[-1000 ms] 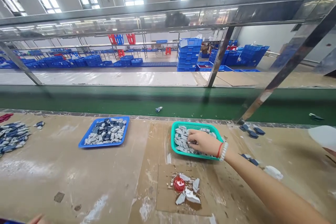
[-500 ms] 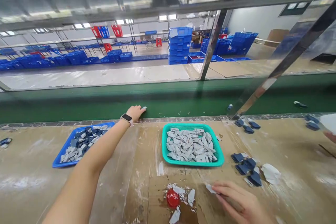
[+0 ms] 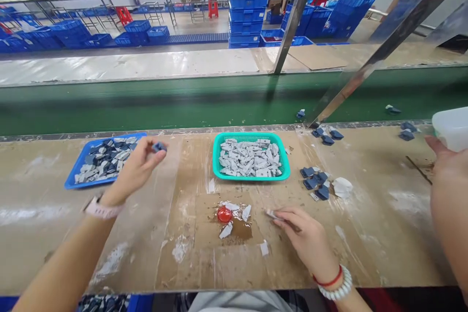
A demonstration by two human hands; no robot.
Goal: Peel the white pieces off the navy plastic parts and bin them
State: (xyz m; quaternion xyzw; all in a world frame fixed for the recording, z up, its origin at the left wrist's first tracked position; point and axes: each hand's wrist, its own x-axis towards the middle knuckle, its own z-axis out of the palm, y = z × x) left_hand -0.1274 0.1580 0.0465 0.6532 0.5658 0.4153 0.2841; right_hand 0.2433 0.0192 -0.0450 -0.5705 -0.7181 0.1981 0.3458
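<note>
My left hand (image 3: pixel 141 165) is raised just right of the blue tray (image 3: pixel 69 181), pinching a small dark blue plastic piece (image 3: pixel 159 146) between thumb and fingers. In that tray lie mixed dark blue and light grey pieces. My right hand (image 3: pixel 305 234), low over the table, is closed on a light grey piece (image 3: pixel 271 214). Between the hands, a round red cap-like thing (image 3: pixel 224 213) sits on a wet brown patch with several loose grey pieces (image 3: pixel 226 230) around it. Behind this stands a green basket (image 3: pixel 215 165) full of light grey pieces.
A green belt (image 3: pixel 164 105) runs behind the table, with a slanted metal post (image 3: pixel 351 87). Dark blue pieces (image 3: pixel 317 181) lie in groups at the right, beside a crumpled white scrap (image 3: pixel 342 187). Another person's hand (image 3: pixel 448 165) is at a white container (image 3: pixel 453 126) on the far right.
My left hand has come back from the green belt toward me, bringing the dark blue piece. My right hand keeps its grey piece. The camera has tilted down. The other person's arm shows more.
</note>
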